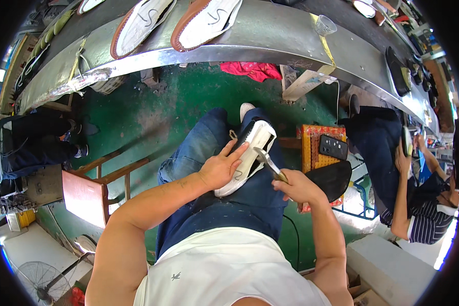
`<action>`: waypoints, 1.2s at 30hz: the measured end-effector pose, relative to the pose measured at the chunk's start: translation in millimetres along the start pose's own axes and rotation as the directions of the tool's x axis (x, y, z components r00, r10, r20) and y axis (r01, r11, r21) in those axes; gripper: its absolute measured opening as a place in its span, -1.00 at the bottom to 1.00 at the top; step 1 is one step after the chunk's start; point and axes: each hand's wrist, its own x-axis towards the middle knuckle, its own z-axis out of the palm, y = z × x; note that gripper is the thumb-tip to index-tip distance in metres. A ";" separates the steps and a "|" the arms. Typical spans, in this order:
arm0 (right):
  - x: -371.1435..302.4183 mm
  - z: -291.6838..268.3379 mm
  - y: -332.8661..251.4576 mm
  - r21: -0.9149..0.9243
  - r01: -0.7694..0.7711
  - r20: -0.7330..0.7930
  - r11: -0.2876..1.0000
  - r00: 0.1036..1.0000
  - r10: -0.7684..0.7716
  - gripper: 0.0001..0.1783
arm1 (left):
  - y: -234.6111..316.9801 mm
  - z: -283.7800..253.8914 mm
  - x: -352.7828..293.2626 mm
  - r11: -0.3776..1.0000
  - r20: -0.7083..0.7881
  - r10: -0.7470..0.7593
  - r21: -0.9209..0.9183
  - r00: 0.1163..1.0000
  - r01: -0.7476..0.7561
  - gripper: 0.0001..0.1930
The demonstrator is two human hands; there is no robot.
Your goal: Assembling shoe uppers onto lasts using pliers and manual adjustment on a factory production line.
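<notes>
Across my thighs lies a shoe [248,171], black along one side, with its white underside facing up and a dark curved mark near its lower end. My left hand [222,168] holds it from the left, fingers laid over the edge and onto the white surface. A hammer [272,167] with a metal head is gripped by its handle in my right hand [300,187]. The hammer's head is at the middle of the shoe, close to my left fingertips. Whether it touches the surface I cannot tell.
A metal-edged bench [270,30] curves ahead, bearing two brown-edged white shoes [201,25] and a clear cup [325,25]. A wooden stool [89,196] stands left. Right of me, a phone [334,147] rests on a beaded seat [311,158]. Another person [428,214] works at far right.
</notes>
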 end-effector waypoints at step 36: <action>-7.0 77.5 88.5 0.590 0.327 -0.453 0.738 0.891 -0.033 -0.55 | 87.1 -140.4 26.1 0.763 -0.279 0.056 -0.607 0.959 -0.222 -0.21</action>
